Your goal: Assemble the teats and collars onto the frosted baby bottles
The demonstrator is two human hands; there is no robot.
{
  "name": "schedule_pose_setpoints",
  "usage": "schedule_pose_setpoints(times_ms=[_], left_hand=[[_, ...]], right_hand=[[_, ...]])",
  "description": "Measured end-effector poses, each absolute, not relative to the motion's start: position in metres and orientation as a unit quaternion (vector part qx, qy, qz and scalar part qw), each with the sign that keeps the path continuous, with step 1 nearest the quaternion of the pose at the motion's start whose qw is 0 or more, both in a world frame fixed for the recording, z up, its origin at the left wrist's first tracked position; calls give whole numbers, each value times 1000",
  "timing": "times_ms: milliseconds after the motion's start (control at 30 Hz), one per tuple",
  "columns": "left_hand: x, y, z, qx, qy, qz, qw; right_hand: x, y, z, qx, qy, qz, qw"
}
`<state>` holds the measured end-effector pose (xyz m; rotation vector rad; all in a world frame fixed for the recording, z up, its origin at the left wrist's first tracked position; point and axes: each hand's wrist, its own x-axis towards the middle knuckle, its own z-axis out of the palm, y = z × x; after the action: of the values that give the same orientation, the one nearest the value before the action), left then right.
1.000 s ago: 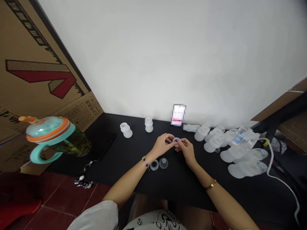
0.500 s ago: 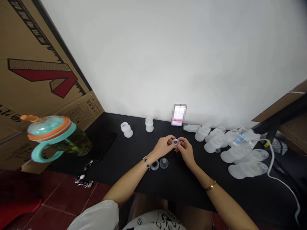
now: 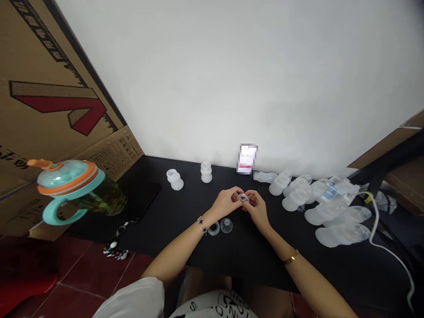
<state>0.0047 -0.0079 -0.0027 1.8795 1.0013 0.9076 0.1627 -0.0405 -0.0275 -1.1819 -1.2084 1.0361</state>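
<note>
Between my left hand and my right hand is a small clear bottle ring, pinched by the fingers and thumbs of both. Whether a nipple sits inside it I cannot make out. Just below, on the black table, lie another ring, partly behind my left wrist, and a clear dome-shaped cap. Farther back stand an open white baby bottle, tilted in view, and a second white bottle with a clear top.
Several capped baby bottles lie at the right beside a white cable. A phone leans on the wall. At the left are a big teal-lidded jug, a dark flat device and a cardboard box.
The ring between my hands has turned and tilted slightly, and my thumbs have shifted a little on it. The things on the table stay where they were.
</note>
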Motion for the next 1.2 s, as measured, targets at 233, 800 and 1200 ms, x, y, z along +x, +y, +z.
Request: schedule_pose_setpoints(times_ms=[233, 800, 1200], left_hand=[[2, -7, -2, 735, 394, 355, 422], [4, -6, -8, 772, 420, 336, 339], [5, -8, -3, 796, 440, 306, 281]], right_hand=[[163, -40, -26, -507, -511, 430, 545], [165, -37, -32, -512, -521, 435, 527], [166, -37, -33, -517, -539, 421, 515]])
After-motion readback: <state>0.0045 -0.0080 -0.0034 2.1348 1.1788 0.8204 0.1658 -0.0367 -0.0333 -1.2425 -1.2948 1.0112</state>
